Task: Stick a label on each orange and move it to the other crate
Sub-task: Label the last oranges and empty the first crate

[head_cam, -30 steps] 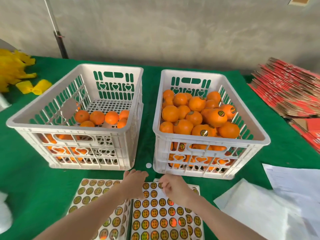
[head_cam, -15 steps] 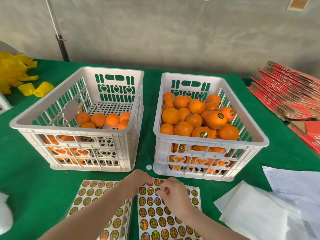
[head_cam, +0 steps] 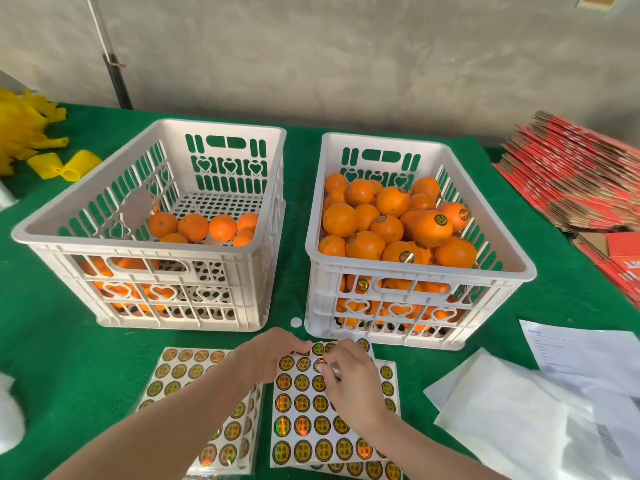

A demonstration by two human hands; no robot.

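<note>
Labels (head_cam: 302, 426) under L hand (head_cam: 273, 356), R hand (head_cam: 349, 379)

- Left crate (head_cam: 149, 258): white slotted plastic, upright, holding a low layer of plain oranges (head_cam: 193, 226) at its near end.
- Right crate (head_cam: 420, 271): identical, just beside it, heaped almost to the rim with labelled oranges (head_cam: 431, 227).
- Label sheet (head_cam: 311, 427): flat before that crate, with rows of round gold-and-black stickers; the right hand (head_cam: 349, 382) pinches one label (head_cam: 319, 364) near its far edge.

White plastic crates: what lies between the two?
Bare green cloth, plus one small white round disc at the near end, in the head view.
</note>
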